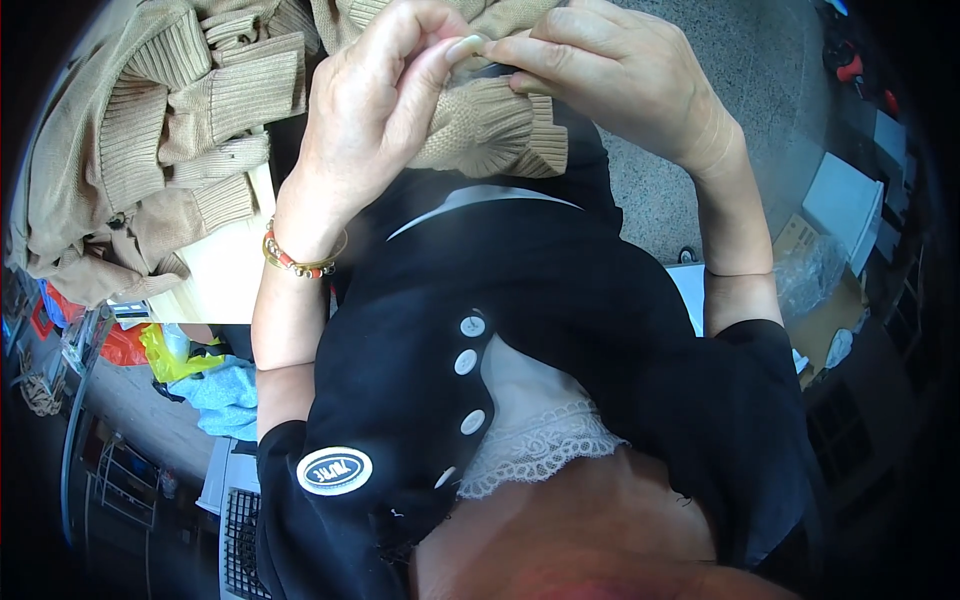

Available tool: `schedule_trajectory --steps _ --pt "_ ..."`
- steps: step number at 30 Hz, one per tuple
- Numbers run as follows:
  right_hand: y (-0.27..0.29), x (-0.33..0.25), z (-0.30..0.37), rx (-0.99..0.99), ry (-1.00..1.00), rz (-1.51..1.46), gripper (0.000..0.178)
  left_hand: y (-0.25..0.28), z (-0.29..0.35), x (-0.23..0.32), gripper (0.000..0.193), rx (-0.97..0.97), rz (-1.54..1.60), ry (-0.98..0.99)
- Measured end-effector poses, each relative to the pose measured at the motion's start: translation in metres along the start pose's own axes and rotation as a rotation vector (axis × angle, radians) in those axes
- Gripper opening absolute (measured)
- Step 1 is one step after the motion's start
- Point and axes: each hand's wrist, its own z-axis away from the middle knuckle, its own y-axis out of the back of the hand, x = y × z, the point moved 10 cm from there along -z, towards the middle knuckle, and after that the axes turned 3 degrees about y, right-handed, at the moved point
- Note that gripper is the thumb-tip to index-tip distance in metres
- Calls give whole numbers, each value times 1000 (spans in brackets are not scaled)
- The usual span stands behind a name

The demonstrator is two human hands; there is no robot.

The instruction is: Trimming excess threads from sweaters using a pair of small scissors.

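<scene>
Both hands meet at the top of the head view over a beige ribbed knit garment (495, 130). My left hand (375, 100) pinches something small between thumb and fingertips, too small to make out. My right hand (610, 65) grips the garment's ribbed edge just beside it, fingertips touching those of the left. A beaded bracelet (295, 260) circles my left wrist. The rest of the garment hangs down over my black top (520, 300).
A heap of more beige knitwear (150, 140) lies on a pale tabletop (215, 285) at upper left. Below it sit yellow, orange and blue bags (200, 375). Speckled floor (700, 90) and cardboard boxes (830, 250) lie to the right.
</scene>
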Motion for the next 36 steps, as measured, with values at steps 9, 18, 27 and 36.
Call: schedule_trajectory --steps 9,18,27,36 --pt "-32 48 53 -96 -1493 -945 31 14 0 0 16 207 181 23" --pt "-57 31 69 29 -1374 -1131 29 23 -4 -17 23 224 287 263" --pt "-25 64 110 365 -1412 -1052 26 21 -4 -34 41 -31 405 335" --pt "-3 67 120 451 -1415 -983 27 20 -12 2 45 -82 581 151"
